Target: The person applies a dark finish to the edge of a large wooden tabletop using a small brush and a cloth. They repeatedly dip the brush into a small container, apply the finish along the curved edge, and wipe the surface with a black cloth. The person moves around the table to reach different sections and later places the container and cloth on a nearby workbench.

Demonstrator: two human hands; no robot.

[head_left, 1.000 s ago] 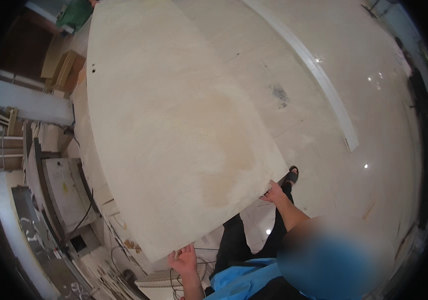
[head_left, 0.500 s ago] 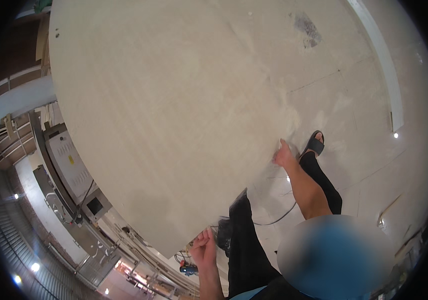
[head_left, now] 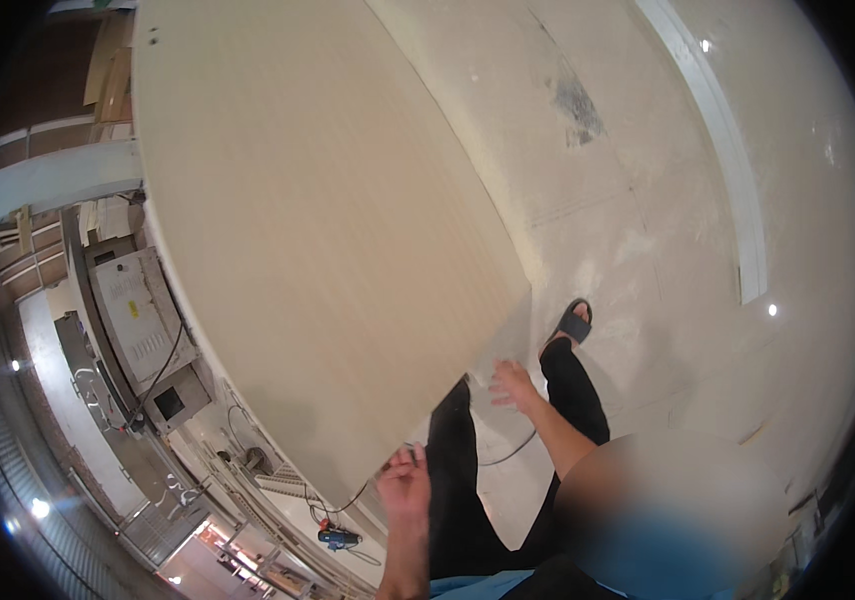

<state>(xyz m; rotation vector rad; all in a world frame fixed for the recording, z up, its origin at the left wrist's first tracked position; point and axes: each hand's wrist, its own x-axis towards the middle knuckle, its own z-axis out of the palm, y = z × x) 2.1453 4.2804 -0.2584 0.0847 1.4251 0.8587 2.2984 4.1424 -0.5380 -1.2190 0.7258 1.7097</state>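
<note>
The left hand (head_left: 405,487) curls its grip at the near edge of the big pale board (head_left: 318,230). The right hand (head_left: 514,385) is released, fingers spread, just beside the board's corner. The board slants above the dusty floor (head_left: 648,200).

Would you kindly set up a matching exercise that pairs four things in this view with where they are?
1. large pale board
2. left hand
3. right hand
4. dark sandal

a. just off the board's near right corner, fingers spread
b. on the dusty floor
c. at the board's near edge
d. fills the upper left of the view

Pairs: 1-d, 2-c, 3-a, 4-b
</note>
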